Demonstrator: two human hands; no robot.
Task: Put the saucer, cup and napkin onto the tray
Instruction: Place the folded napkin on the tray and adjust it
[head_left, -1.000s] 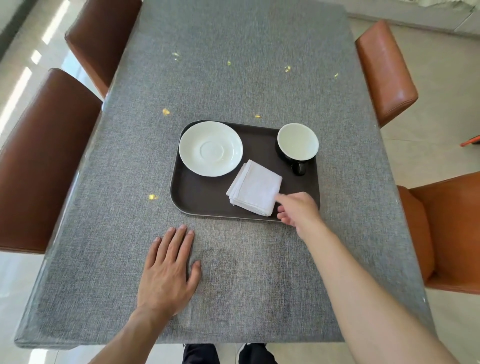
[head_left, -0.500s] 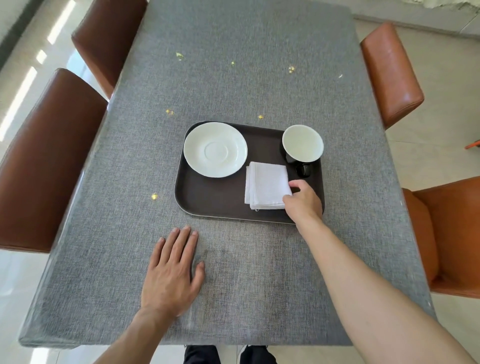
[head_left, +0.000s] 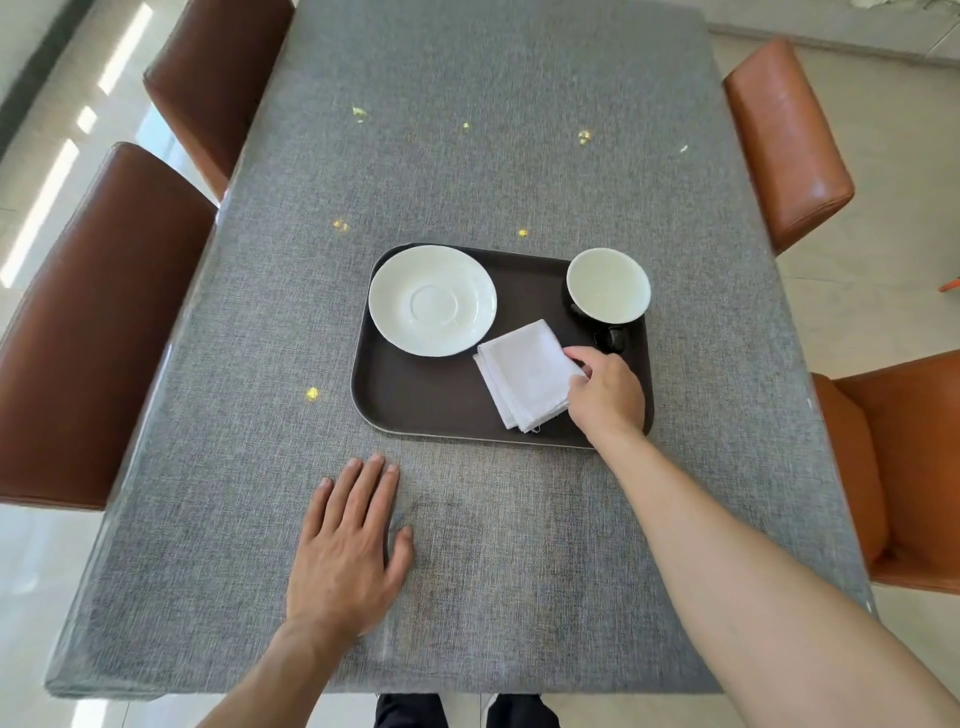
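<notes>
A dark brown tray (head_left: 415, 410), a rounded rectangle with a low rim, lies on the counter (head_left: 467, 156), which is long and covered in coarse grey woven cloth flecked with small yellow bits. On the tray's far left part sits the saucer (head_left: 432, 300), round, glossy white, with a sunken ring at its centre. At the tray's far right corner stands the cup (head_left: 608, 291), upright, pale inside and black outside, its dark handle turned toward the tray's near edge. The napkin (head_left: 527, 374) is a folded white cloth square with layered, slightly frayed edges, lying askew on the tray between saucer and cup, one corner just beside the saucer's rim. The right hand (head_left: 605, 392) rests over the tray's right part, its grip narrow, fingertips pinching the napkin's right edge. The left hand (head_left: 345, 551) lies flat and spread on the cloth, near the tray's near edge, holding nothing. Brown leather chairs (head_left: 93, 332) with smooth padded backs flank the counter on both sides; the floor is pale, glossy tile.
</notes>
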